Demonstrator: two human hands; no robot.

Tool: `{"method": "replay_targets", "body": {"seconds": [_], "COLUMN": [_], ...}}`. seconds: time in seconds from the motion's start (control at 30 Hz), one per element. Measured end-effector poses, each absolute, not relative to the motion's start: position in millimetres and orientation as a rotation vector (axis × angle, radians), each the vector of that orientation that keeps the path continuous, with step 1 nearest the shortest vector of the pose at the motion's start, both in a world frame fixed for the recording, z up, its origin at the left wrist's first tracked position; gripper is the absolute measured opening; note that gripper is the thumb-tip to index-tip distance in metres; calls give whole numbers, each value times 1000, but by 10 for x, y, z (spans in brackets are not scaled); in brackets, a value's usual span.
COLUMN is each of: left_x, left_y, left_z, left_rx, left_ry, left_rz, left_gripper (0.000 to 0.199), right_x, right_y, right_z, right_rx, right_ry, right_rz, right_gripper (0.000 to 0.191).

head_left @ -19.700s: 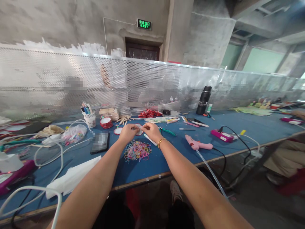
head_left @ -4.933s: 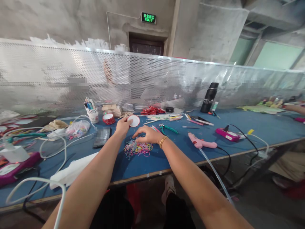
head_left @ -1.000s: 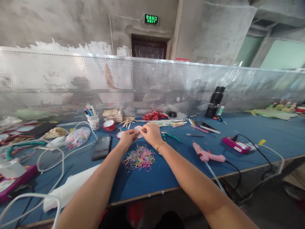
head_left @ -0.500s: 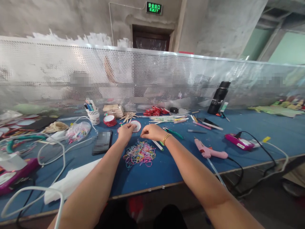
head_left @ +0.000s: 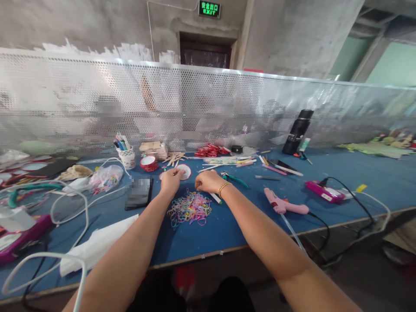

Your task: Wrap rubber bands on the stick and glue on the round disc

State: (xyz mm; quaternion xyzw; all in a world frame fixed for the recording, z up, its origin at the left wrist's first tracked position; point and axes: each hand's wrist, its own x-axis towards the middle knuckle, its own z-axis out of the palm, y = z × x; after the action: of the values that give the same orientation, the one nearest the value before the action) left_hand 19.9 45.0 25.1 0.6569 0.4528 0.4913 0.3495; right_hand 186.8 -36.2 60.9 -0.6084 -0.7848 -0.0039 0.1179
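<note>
My left hand (head_left: 170,182) is closed in a pinch, its fingertips beside a white disc with a red rim (head_left: 185,172). What it holds is too small to make out. My right hand (head_left: 209,181), a gold chain bracelet (head_left: 224,188) at its wrist, has curled fingers drawn together above the table; anything in them is hidden. Below and between both hands lies a tangled pile of coloured rubber bands (head_left: 190,209). Green-handled pliers (head_left: 237,180) and a pen with a green end (head_left: 217,199) lie close to my right hand.
On the right are a pink glue gun (head_left: 286,204) with its cord, a magenta power strip (head_left: 325,192) and a black bottle (head_left: 297,132). Leftward lie a phone (head_left: 139,195), a cup of pens (head_left: 126,157) and loose white cables. Red-rimmed discs (head_left: 149,163) are stacked behind.
My right hand has shifted slightly to the right, away from my left hand, with its fingers curled further down. My left hand stays by the disc.
</note>
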Motion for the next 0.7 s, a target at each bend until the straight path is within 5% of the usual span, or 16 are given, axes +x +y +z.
{"method": "replay_targets", "body": {"seconds": [0.3,0.57,0.7], "left_x": [397,379,314], "left_y": [482,370,316], "left_z": [477,426,356], "left_rx": [1709,1564,1465], "left_ry": [1105,994,952], "left_rz": [1303,1236,1184], "left_gripper": [27,37,44], "right_x": [1886,1989,1935], "right_y": [-448,-524,-555], "right_z": [723,826,840], "right_rx": [-1713,-1262,-1290], "right_ry": [-2244,-2356,-2414], "right_rz": [111,862,768], "right_gripper": [9,31,30]}}
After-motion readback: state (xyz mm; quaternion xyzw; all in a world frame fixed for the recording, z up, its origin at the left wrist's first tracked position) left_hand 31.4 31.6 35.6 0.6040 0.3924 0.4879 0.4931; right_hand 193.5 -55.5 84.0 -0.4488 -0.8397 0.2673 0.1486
